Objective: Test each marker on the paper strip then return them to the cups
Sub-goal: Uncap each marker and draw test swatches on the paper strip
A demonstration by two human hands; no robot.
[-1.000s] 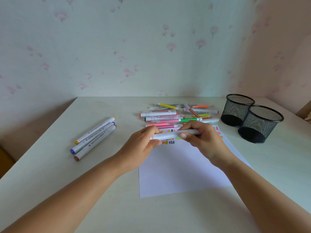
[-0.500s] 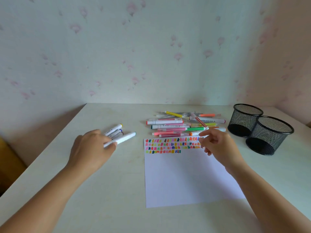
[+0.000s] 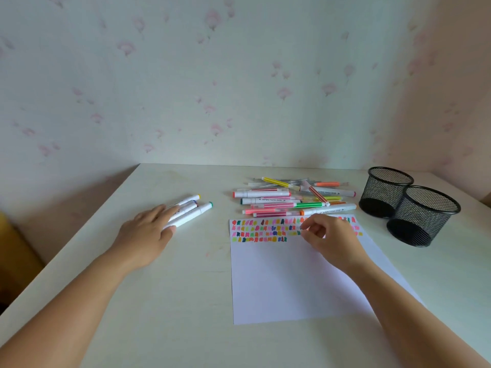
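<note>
My left hand (image 3: 148, 232) lies flat, fingers straight, on the white markers (image 3: 193, 215) centre-left. Right hand (image 3: 329, 239) sits curled over the paper (image 3: 279, 282) centre-right; can't tell if it's pinching anything.

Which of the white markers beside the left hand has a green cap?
The white green-capped marker, outermost on the side toward the white paper sheet; the others' caps are yellow, blue and brownish.
</note>
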